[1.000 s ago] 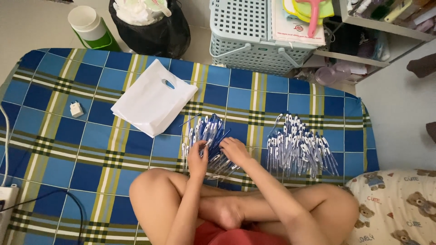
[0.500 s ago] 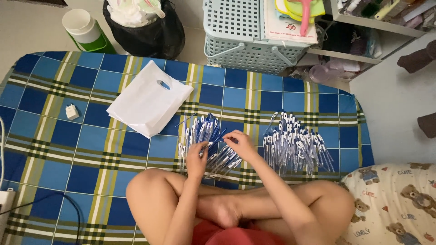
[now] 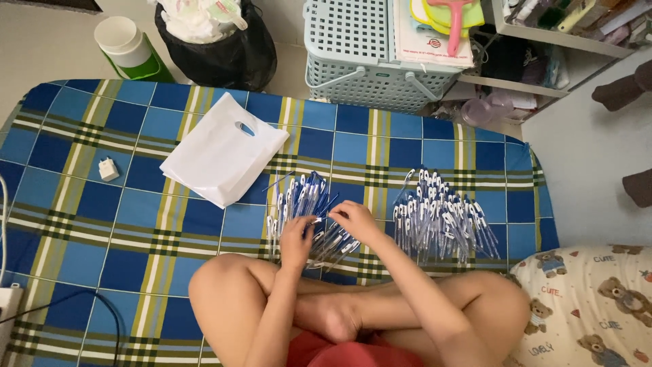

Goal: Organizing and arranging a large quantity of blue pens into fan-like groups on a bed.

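Observation:
I sit cross-legged on a blue, green and white plaid mattress (image 3: 102, 224). A loose pile of blue and white pens (image 3: 302, 204) lies in front of my knees. My left hand (image 3: 297, 240) rests on the near part of that pile, fingers curled on a pen. My right hand (image 3: 353, 221) is beside it, pinching the same pen at its other end. A second, larger pile of pens (image 3: 441, 214) lies to the right, untouched.
A white plastic bag (image 3: 221, 153) lies flat behind the left pile. A small white charger plug (image 3: 108, 169) sits at the left. Beyond the mattress stand a black rubbish bag (image 3: 217, 47), a green and white jug (image 3: 129, 47) and a pale blue basket (image 3: 367, 54). A bear-print pillow (image 3: 591, 306) is at the right.
My hands stay at the left pen pile with small finger movements; the right hand has shifted slightly toward the left one. The view has tilted a little.

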